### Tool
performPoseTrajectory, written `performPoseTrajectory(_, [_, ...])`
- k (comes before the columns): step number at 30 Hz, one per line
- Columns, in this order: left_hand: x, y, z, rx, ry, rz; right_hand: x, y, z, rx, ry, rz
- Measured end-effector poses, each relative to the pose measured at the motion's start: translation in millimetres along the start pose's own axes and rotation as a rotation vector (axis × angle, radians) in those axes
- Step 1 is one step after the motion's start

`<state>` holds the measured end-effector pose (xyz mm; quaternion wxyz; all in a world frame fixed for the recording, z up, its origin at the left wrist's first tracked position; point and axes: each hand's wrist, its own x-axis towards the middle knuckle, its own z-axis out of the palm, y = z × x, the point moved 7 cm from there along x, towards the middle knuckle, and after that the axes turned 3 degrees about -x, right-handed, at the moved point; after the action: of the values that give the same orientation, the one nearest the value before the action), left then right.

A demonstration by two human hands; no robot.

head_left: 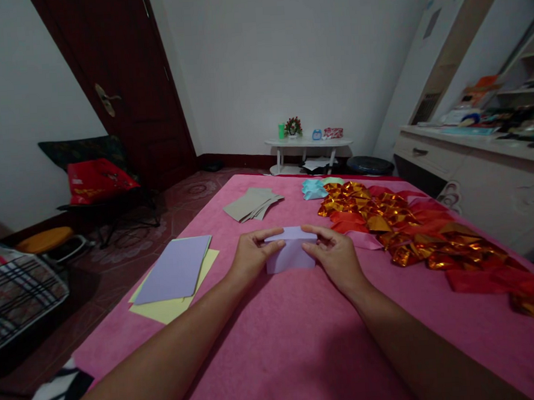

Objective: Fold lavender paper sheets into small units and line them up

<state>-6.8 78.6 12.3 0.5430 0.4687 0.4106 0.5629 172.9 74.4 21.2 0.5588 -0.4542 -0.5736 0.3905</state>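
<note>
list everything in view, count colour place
held paper: 1, lilac, centre
paper stack: 1, lilac over yellow, left
cards: several, grey, beyond stack
folded pieces: many, gold red pink blue, right
cloth: 1, pink, beneath papers
door: 1, brown, back left
chair: 1, dark, near door
bags: 2, red on chair, checked left
stool: 1, yellow, left
side table: 1, white, far wall
cabinet: 1, white, right
small items: several, mixed colours, atop both
left hand: 1, holding paper
right hand: 1, holding paper

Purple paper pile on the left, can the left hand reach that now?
Probably yes: the purple paper pile lies beside the left forearm with nothing on top, though the left hand must first release the purple sheet.
</note>
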Motion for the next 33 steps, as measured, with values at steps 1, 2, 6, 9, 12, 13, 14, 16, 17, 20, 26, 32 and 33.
performPoseTrajectory(1, [0,-2,0.1,-0.001,-0.002,-0.010,0,-1,-1,-0.039,0.010,-0.025])
performPoseTrajectory(2, [0,-3,0.2,0.006,-0.006,-0.009,0,-1,-2,-0.074,0.019,-0.051])
performPoseTrajectory(6, [0,-1,-0.3,0.115,-0.022,0.070,1,-2,-4,-0.126,0.033,-0.107])
performPoseTrajectory(9, [-1,5,-1.0,0.215,-0.017,0.161,2,1,-5,-0.105,0.036,-0.086])
performPoseTrajectory(12, [-4,15,0.5,0.305,-0.020,0.278,2,4,-7,-0.044,0.050,-0.064])
performPoseTrajectory(13, [-5,19,1.5,0.326,-0.023,0.316,1,4,-7,-0.031,0.057,-0.064])
performPoseTrajectory(14, [-7,21,2.6,0.339,-0.030,0.346,1,5,-8,-0.022,0.065,-0.065])
performPoseTrajectory(16, [-9,24,3.9,0.357,-0.036,0.378,1,7,-9,-0.012,0.077,-0.060])
performPoseTrajectory(17, [-9,24,4.1,0.365,-0.035,0.383,1,8,-10,-0.002,0.080,-0.048])
performPoseTrajectory(20, [-10,23,3.6,0.399,-0.021,0.377,1,13,-10,0.045,0.088,0.009])
performPoseTrajectory(26, [-8,18,1.1,0.370,0.003,0.328,0,4,-10,0.066,0.096,0.000])
performPoseTrajectory(32, [-6,15,-0.6,0.260,0.015,0.250,-1,-1,-9,0.023,0.100,-0.039])
performPoseTrajectory(33, [-6,14,-1.1,0.229,0.017,0.234,-1,-1,-9,0.023,0.097,-0.045])
